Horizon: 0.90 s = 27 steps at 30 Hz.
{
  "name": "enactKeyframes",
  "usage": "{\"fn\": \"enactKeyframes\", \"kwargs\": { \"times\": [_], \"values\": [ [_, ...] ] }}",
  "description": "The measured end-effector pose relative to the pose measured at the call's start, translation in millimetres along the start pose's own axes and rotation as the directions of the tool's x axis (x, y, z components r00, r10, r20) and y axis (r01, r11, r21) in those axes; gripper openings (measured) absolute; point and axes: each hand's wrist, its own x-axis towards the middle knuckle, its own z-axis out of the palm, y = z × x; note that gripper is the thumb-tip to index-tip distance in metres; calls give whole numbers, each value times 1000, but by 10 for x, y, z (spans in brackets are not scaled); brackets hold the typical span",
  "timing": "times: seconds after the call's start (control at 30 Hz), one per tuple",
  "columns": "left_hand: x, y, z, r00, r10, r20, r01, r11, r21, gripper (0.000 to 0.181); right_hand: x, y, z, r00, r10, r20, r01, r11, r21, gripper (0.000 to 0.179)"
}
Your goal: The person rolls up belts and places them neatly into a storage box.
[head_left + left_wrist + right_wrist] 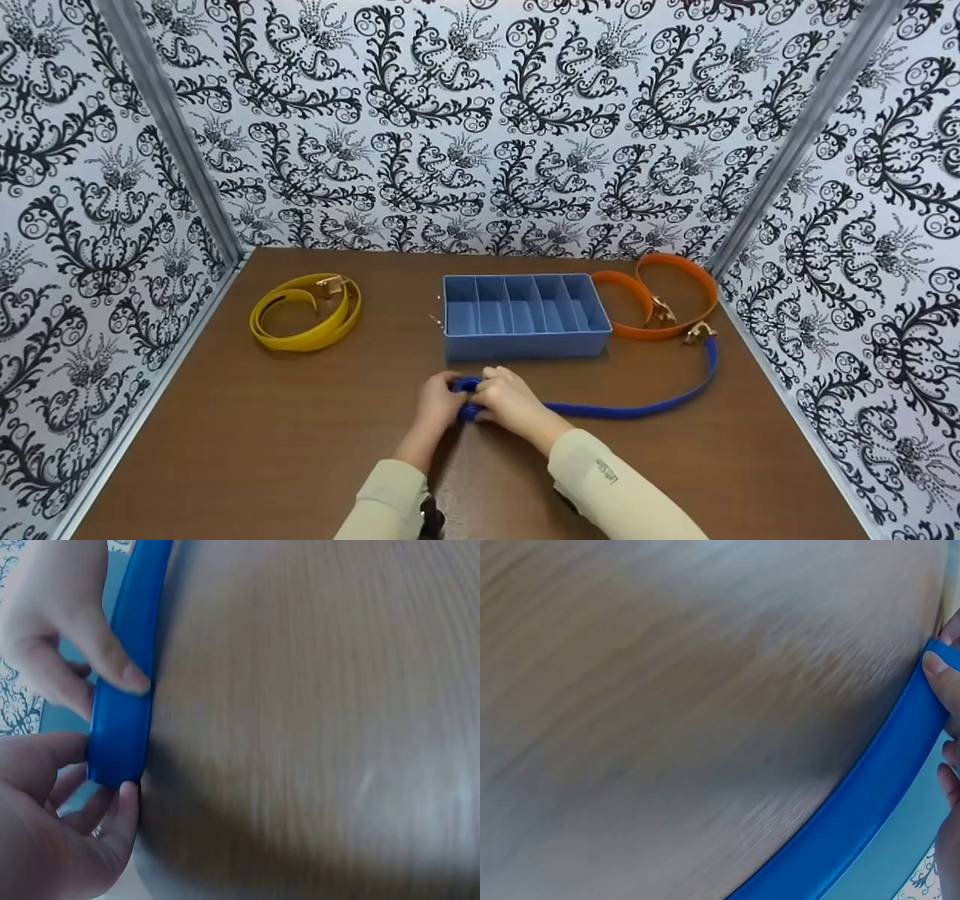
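Observation:
A blue belt [630, 412] lies across the table, its near end wound into a small coil between the two hands. The left hand [439, 403] grips that coil from the left. From the other side, the right hand [508, 397] pinches the belt, its thumb on the strap's flat face in the left wrist view. The strap stands on its edge and trails off to the right. It curves up to a gold-coloured buckle [700, 332] at its far end. The coil's inside is mostly hidden by fingers.
A blue-grey box [525, 345] with several compartments stands just beyond the hands. A coiled yellow belt [307, 341] lies at the left. An orange belt [679, 262] lies in loops right of the box, near the blue belt's buckle. Patterned walls [480, 165] enclose the table.

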Motion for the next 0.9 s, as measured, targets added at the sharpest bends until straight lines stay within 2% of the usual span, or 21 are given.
{"fn": "enactKeyframes", "kwargs": {
  "times": [0.07,0.13,0.27,0.4,0.53,0.63,0.73,0.83,0.9],
  "values": [
    [-5,20,-1,998,-53,-21,53,999,-8,30,41,-32,13,1000,26,9,-25,1000,-15,21],
    [-2,38,-5,996,-80,-43,80,997,1,28,76,-56,19,999,49,9,-49,998,-25,21],
    [19,69,-12,997,-56,-61,60,996,68,21,99,-71,20,998,63,-8,-63,998,-31,21],
    [37,78,-8,998,-34,-46,40,990,134,18,73,-56,18,999,23,-36,-23,1000,-14,22],
    [63,82,-28,1000,-26,-1,25,988,150,21,49,-26,12,999,-30,-30,29,999,-27,24],
    [72,96,-54,998,-23,62,13,986,165,24,6,8,1,998,-59,21,60,998,-26,28],
    [79,111,-76,992,-11,123,-13,981,194,24,-60,59,-27,994,-87,68,85,996,25,33],
    [85,113,-101,986,33,165,-69,973,219,22,-113,122,-68,990,-112,90,104,991,88,37],
    [92,104,-113,977,110,182,-148,966,212,21,-127,160,-85,988,-114,99,102,988,120,36]
  ]
}}
